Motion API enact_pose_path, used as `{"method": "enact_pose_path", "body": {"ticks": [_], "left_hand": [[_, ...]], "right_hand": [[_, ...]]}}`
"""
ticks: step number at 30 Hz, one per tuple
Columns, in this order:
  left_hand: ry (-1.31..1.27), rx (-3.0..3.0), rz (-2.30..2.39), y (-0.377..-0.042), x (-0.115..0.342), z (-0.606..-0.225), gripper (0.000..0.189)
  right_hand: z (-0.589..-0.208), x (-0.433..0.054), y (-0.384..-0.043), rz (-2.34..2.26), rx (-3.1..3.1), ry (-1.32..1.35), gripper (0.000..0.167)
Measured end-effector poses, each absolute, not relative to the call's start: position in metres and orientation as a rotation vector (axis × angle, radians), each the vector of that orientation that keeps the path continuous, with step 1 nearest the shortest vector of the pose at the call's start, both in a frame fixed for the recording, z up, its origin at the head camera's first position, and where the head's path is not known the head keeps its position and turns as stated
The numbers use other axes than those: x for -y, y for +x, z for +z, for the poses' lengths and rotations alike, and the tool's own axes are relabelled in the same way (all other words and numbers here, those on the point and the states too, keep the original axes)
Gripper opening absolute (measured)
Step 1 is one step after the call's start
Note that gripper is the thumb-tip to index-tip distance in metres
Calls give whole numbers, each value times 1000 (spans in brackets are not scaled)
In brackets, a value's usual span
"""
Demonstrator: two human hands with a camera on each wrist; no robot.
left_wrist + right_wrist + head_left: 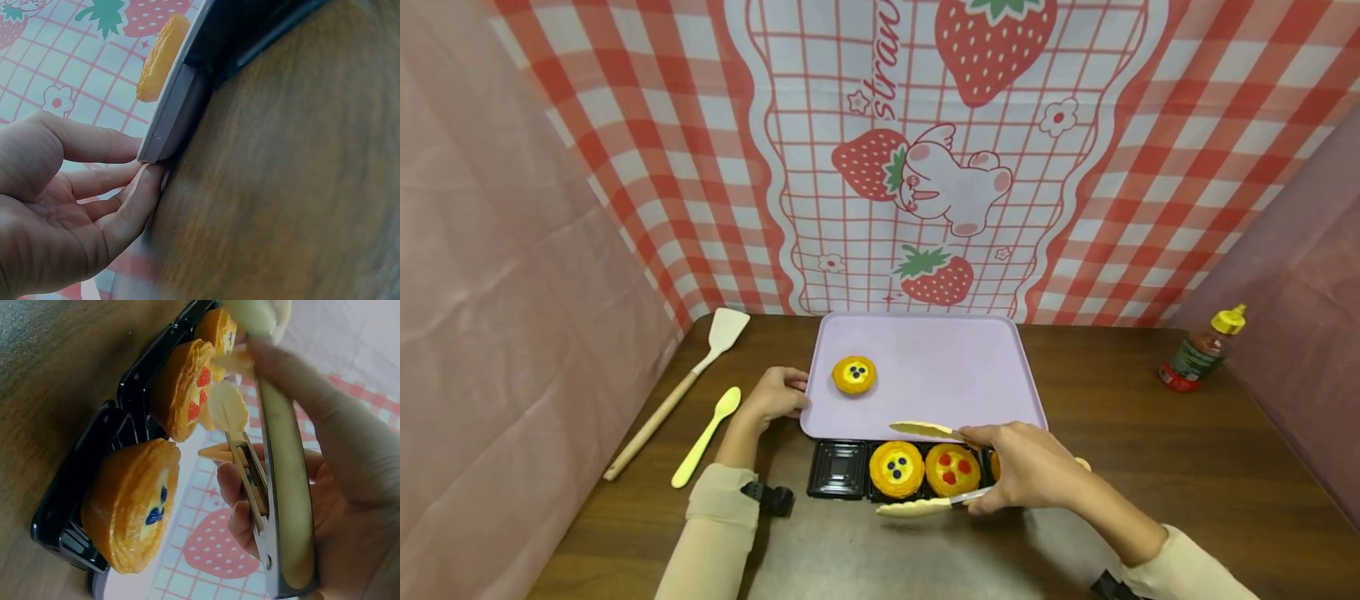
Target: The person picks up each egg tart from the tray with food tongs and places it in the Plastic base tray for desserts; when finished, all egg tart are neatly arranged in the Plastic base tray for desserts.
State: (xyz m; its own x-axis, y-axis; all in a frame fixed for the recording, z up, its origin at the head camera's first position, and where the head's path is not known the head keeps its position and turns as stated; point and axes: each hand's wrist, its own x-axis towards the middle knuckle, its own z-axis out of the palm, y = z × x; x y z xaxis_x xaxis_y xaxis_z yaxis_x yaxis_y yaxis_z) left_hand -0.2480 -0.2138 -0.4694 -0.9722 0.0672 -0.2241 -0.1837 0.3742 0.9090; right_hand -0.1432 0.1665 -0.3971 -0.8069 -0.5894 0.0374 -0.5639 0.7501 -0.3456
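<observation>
My left hand [777,393] pinches the left rim of a lilac tray [955,367]; the left wrist view shows thumb and fingertips at the edge. On that tray sits one egg tart [854,375] with blue berries. My right hand [1028,463] holds a pair of tongs [917,507], their arms spread apart above the black tart box [839,469]. Inside the box are a blueberry tart [897,469], a tart with red pieces [952,469] and another blueberry tart [131,506], mostly hidden by my right hand in the head view. The box's leftmost compartment holds no tart.
To the left lie a white spatula [724,332] with a wooden handle and a pale yellow spoon [706,437]. A sauce bottle [1199,354] with a yellow cap stands at the far right. A checked strawberry cloth [910,275] hangs behind the tray.
</observation>
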Motion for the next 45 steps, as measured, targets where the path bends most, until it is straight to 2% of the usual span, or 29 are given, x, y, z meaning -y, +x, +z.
{"method": "enact_pose_path", "body": {"ticks": [3, 25, 31, 37, 45], "left_hand": [[-101, -2405, 1648, -248, 213, -469, 49], [-106, -2416, 1647, -246, 216, -473, 49], [-124, -2396, 1652, -245, 215, -473, 51], [-122, -2409, 1657, -246, 214, -471, 51], [-131, -2403, 1654, -246, 214, -468, 51]], "right_hand": [[-396, -166, -143, -552, -2879, -953, 88], [-370, -169, -150, -717, -2934, -840, 99], [-359, -163, -163, -703, -2974, -883, 99], [-358, -146, -192, -702, -2986, -945, 96], [-369, -117, -228, -627, -2966, -841, 97]]}}
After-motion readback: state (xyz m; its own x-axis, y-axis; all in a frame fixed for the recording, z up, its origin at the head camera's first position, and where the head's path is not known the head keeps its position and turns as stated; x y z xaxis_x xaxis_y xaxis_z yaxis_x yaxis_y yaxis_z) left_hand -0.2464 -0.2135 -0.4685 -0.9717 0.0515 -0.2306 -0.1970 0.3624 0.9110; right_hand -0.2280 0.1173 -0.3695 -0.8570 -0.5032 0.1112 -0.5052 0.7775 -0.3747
